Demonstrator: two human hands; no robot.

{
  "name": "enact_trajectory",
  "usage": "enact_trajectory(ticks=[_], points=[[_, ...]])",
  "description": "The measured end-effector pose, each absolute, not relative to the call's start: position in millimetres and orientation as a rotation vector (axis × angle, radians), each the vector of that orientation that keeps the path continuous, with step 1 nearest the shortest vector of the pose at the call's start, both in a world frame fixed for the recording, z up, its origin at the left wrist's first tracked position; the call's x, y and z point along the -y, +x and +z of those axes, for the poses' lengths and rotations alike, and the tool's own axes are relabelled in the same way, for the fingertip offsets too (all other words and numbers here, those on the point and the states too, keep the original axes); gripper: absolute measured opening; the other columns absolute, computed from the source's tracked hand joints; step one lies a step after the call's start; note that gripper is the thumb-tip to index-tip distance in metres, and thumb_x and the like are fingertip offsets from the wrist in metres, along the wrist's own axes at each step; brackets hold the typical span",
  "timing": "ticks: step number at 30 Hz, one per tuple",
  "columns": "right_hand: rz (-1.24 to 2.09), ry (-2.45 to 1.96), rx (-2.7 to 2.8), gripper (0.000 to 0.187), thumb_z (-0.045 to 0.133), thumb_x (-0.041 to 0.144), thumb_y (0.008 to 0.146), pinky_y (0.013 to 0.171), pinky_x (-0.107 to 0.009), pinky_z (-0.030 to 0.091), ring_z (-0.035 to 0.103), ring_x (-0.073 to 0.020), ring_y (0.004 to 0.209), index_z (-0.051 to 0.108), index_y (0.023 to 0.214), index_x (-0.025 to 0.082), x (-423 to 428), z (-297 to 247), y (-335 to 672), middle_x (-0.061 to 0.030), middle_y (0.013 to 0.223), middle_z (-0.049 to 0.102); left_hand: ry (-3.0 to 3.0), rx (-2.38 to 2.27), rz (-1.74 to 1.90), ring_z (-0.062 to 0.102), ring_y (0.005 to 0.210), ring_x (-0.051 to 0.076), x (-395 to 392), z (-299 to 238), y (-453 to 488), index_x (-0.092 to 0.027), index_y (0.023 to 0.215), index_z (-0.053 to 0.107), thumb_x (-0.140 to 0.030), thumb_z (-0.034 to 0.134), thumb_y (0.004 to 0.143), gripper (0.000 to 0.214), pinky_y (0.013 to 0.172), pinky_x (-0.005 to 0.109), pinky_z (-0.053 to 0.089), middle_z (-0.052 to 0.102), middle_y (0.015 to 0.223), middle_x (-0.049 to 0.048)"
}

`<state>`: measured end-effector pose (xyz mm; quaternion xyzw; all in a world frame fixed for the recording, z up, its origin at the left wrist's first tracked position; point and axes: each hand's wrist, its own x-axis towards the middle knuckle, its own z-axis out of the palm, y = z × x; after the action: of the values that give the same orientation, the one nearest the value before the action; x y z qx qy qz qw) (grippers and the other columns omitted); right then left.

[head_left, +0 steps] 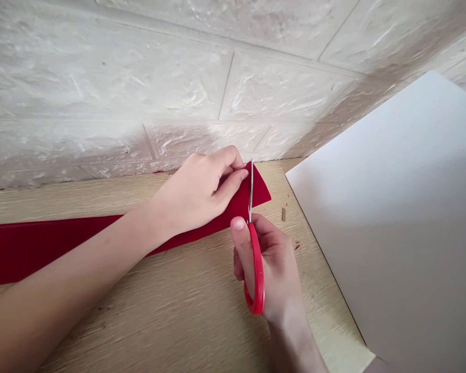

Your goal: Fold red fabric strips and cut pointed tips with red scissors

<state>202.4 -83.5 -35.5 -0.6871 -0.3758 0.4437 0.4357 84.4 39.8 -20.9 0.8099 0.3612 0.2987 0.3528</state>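
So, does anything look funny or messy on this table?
Yes, a little. Tiny red specks and a tan sliver lie loose on the wooden tabletop, right of the red-handled scissors. They look like stray crumbs beside the red fabric.

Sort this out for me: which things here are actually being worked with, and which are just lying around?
Being worked with: the left hand pinching the red fabric strip; the right hand gripping the red-handled scissors, blades across the fabric.

Just lying around: the white board; small scraps on the wooden tabletop; the textured white wall.
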Motion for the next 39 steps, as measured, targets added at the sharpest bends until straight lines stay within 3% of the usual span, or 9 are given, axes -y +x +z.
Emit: enact_trajectory(ticks=[39], points=[[1.181,-1.688,0.879,0.051,0.079,0.068,0.076,0.04,-0.024,0.027,0.035,-0.0085,0.041,0.056,0.072,0.023,80.8,-31.4,207.7,0.0067,0.047,0.047,2.156,-0.909,0.667,0.048,0.05,0.008,-41.6,-21.3,83.1,-0.02,0.088,0.06,-0.025,0.053,0.098,0.014,0.055,0.027,0.035,0.062,0.063,-0.0062]])
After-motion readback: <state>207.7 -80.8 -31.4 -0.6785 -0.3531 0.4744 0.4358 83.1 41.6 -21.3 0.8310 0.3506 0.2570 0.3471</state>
